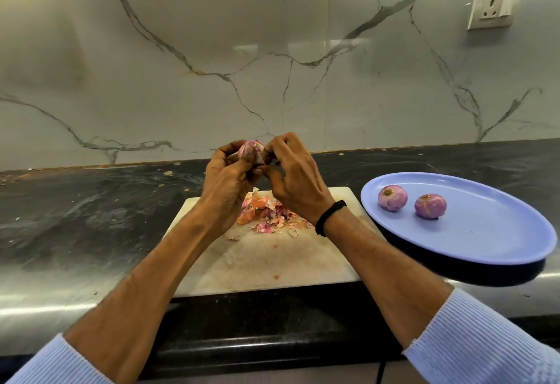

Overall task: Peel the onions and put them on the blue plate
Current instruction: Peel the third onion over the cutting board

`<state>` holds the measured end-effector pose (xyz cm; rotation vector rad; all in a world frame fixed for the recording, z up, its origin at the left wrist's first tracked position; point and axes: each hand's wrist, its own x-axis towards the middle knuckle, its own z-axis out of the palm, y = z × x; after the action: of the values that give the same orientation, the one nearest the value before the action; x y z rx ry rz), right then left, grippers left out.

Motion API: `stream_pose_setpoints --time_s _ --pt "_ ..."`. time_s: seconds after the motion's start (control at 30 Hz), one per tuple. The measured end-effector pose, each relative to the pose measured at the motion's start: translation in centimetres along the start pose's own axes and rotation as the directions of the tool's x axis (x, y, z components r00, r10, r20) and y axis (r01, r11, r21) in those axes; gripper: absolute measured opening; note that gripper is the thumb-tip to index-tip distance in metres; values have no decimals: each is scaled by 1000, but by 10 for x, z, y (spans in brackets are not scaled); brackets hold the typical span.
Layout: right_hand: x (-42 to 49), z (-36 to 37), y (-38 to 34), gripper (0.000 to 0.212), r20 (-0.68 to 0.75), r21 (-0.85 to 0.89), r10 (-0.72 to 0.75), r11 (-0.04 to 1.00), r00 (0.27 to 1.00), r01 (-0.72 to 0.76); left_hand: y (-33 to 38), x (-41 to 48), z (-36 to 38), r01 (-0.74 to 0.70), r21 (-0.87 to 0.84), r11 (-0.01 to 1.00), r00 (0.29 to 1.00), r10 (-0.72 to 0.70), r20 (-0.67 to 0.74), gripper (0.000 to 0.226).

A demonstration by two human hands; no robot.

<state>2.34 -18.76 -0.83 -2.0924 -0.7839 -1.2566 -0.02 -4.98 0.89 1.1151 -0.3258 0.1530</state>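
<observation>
Plate (pixel 485 241) holds two peeled onions (pixel 392 197); left hand (pixel 225 185), right hand (pixel 295 185) grip third onion (pixel 254 147).

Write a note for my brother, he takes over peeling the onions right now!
Hands: left hand grips the third onion above the cutting board; right hand pinches its skin.
Done: a peeled onion and a second peeled onion lie apart on the blue plate; peels are heaped on the board.
Left: finish peeling the held onion, then put it on the plate.
</observation>
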Motion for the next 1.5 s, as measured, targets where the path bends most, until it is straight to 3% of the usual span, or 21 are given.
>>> stream_pose_setpoints --time_s 0.13,0.37,0.57,0.8,1.07,1.27,1.4,1.5 --pt "0 2 0 16 0 7 5 1000 1000 -5 0 1 0 -15 8 1000 1000 15 -15 46" --pt "1 1 0 40 16 69 50 996 999 -51 0 -1 0 -20 20 1000 1000 20 -14 48" --pt "-1 3 2 40 46 33 45 998 998 -46 -4 1 -2 -22 74 997 1000 24 -20 31" --pt "-1 1 -1 18 17 -3 6 1000 1000 -6 0 0 0 -27 33 999 1000 27 -13 50" --pt "1 1 2 38 26 82 50 995 998 -52 1 -2 0 -34 34 999 999 34 3 44" --pt "0 1 3 33 28 76 36 996 999 -38 1 -2 -1 -24 33 999 1000 23 7 39" --pt "0 0 4 31 49 69 21 997 999 -24 -1 0 -3 -19 55 998 1000 18 9 22" --pt "0 0 5 29 61 40 17 999 998 -19 -2 -1 -3 -20 69 997 1000 19 13 27"
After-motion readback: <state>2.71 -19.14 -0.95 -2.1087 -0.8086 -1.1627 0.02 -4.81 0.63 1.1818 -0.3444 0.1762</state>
